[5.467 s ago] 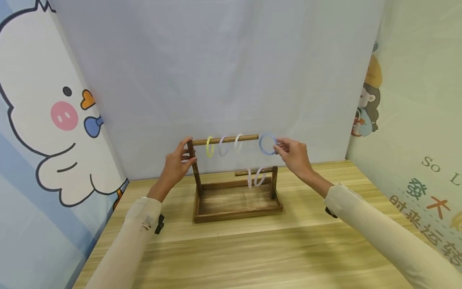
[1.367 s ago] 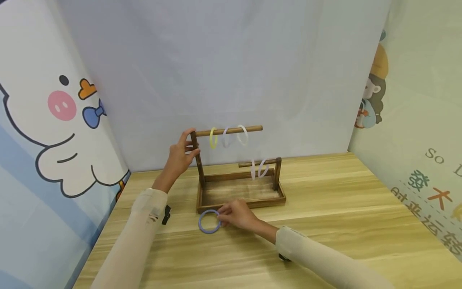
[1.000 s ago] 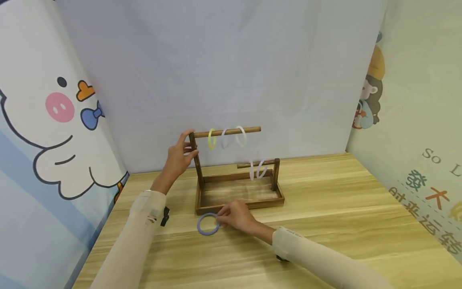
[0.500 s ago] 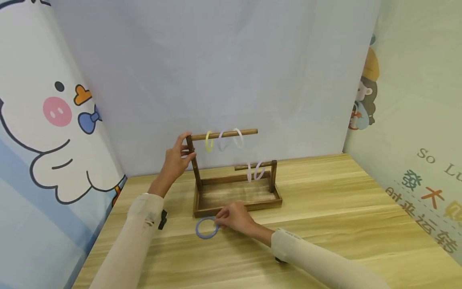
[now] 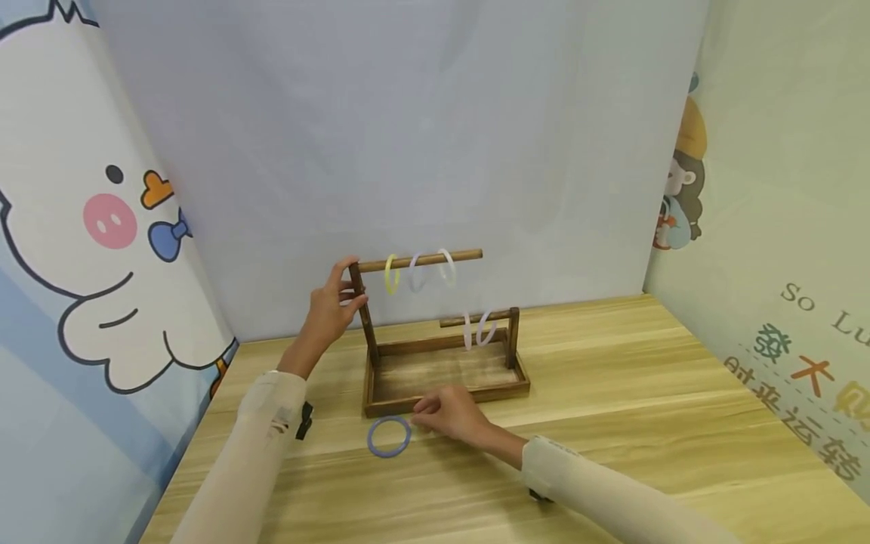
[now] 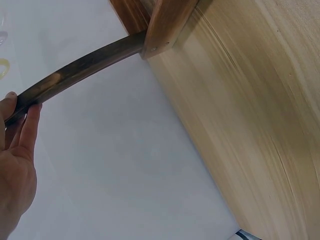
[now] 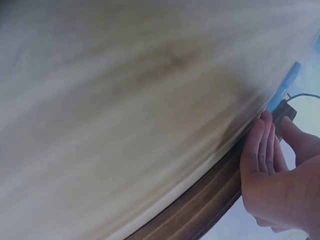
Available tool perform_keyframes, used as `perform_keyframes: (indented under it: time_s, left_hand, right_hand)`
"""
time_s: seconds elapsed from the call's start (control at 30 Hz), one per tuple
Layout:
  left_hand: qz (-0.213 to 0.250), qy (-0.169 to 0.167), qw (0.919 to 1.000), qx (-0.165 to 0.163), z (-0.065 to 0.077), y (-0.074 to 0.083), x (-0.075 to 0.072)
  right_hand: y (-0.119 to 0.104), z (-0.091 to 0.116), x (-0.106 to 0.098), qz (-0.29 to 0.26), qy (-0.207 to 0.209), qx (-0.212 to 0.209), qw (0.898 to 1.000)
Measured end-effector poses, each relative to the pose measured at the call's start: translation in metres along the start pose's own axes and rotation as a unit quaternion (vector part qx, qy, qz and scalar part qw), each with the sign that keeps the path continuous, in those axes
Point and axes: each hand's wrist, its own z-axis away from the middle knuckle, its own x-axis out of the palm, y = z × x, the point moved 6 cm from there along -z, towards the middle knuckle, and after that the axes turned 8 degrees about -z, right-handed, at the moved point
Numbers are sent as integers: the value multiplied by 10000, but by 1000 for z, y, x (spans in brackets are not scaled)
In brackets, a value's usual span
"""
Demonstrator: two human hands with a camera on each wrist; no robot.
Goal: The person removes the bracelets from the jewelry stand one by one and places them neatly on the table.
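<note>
A brown wooden stand (image 5: 499, 392), a tray with two posts and bars, stands on the table. My left hand (image 5: 328, 313) grips the top of its tall left post (image 5: 368, 325), thumb on one side and fingers on the other, as the left wrist view (image 6: 20, 170) also shows. In front of the tray a blue ring (image 5: 389, 455) lies flat on the table. Just right of that ring is my right hand (image 5: 451, 414), fingertips close to it but apart, thumb parted from loosely bent fingers and nothing between them. The blue ring (image 7: 285, 86) appears edge-on beyond the fingertips in the right wrist view.
On the upper bar (image 5: 469, 255) hang a yellow ring (image 5: 387, 276), a pale purple ring (image 5: 411, 276) and a white ring (image 5: 451, 264). Two pale rings (image 5: 467, 332) hang on the lower bar (image 5: 503, 315). A light curtain (image 5: 421, 151) rises behind the table.
Earlier, my right hand held the blue ring near the upper bar's end, then brought it down to the table in front. It has now let go and drawn slightly right. Left hand stays.
</note>
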Motion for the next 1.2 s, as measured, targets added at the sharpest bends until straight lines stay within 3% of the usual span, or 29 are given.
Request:
perform_keyframes:
  time_s: [0.23,0.73,1.2]
  left_hand:
    - [1,-23,10000,-26,-2,2,1]
    - [1,8,10000,30,0,5,-2]
    - [13,32,10000,-33,0,3,-2]
  right_hand:
    - [-6,-3,-13,341,17,103,9994]
    - [-37,-30,-52,863,436,-462,9942]
    - [-61,-51,-87,816,836,-446,9922]
